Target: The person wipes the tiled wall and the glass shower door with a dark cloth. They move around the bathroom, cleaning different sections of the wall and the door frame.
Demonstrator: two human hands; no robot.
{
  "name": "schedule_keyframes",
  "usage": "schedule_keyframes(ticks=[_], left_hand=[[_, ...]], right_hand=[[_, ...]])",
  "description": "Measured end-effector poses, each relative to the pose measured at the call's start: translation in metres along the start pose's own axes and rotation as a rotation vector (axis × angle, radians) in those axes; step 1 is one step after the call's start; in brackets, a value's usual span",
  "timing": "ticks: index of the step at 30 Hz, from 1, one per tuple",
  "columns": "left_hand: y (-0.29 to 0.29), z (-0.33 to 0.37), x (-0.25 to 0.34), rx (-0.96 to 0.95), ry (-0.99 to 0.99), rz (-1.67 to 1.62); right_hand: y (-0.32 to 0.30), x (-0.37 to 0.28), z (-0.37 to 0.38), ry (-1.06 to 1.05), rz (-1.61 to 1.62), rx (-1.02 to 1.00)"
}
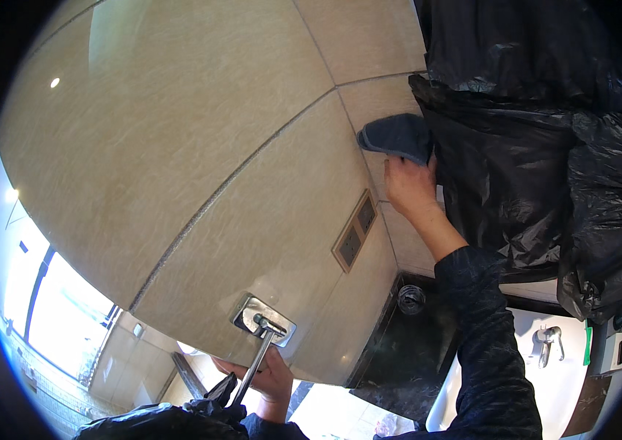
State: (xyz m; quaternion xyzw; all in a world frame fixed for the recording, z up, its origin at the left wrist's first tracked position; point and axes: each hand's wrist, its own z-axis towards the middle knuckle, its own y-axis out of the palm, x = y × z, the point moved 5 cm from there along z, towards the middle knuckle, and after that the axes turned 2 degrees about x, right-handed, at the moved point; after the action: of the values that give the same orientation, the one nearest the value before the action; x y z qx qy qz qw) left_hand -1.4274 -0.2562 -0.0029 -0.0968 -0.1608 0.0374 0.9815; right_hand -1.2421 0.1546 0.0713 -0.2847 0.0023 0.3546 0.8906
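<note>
My right hand [411,188] reaches up with its fingers closed around a dark blue-grey cloth [399,137]. The cloth lies against the beige tiled wall in the corner, right beside the black plastic sheeting [505,169]. Lower down, my left hand [273,380] is at a metal bar [254,367] that juts from a chrome wall plate [246,317]. Its fingers pass behind the bar and its thumb points up alongside; part of this grip is hidden. Black plastic [164,424] lies around the bar's near end.
A socket panel [355,231] sits in the wall below the cloth. Beneath my right arm are a dark countertop [413,352] with a small glass dish [411,299] and a white basin [502,378] with a chrome tap [546,345]. A bright window [68,315] is at the left.
</note>
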Motion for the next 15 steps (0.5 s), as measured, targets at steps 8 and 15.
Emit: schedule_keyframes(ticks=[8,15], left_hand=[[0.002,0.001,0.000,0.028,-0.040,-0.009],[-0.001,-0.001,-0.004,0.022,-0.039,-0.017]], right_hand=[[0.093,0.015,-0.160,-0.013,-0.072,-0.140],[0.049,-0.018,-0.089,0.050,0.230,-0.195]])
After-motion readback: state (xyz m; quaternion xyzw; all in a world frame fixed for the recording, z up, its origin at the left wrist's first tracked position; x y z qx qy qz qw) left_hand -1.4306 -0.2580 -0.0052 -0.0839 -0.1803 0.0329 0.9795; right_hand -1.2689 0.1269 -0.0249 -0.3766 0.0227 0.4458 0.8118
